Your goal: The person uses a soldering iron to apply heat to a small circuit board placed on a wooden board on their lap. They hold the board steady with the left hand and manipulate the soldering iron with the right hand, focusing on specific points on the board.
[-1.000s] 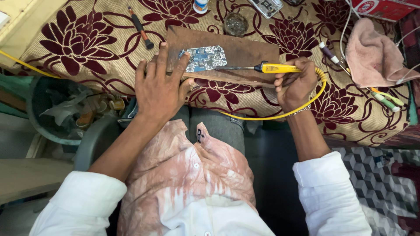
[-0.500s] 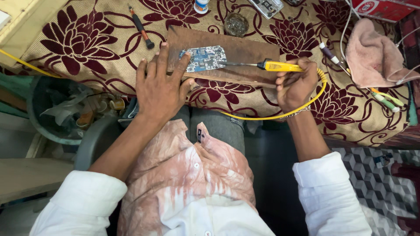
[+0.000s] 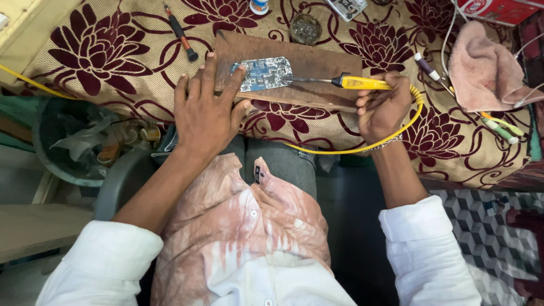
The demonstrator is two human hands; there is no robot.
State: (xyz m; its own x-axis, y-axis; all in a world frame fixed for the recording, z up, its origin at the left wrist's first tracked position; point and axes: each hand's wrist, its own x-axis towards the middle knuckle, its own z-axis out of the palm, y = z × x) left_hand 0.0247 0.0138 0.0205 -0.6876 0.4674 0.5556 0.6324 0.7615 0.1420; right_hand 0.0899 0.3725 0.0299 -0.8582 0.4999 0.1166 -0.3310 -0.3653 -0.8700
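Two hands at work: left hand (image 3: 205, 113), fingers spread flat, pins a blue circuit board (image 3: 262, 73) to a brown wooden board (image 3: 306, 85) on the floral-clothed surface (image 3: 113, 51). Right hand (image 3: 382, 107), at 3 o'clock of the circuit board, grips a yellow-handled soldering iron (image 3: 354, 83), tip at the circuit board's edge.

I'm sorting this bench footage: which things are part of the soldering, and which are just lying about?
In use: left hand steadying the circuit board on the wooden board; right hand holding the yellow soldering iron.

Lying about: screwdriver, pink cloth, round tin.
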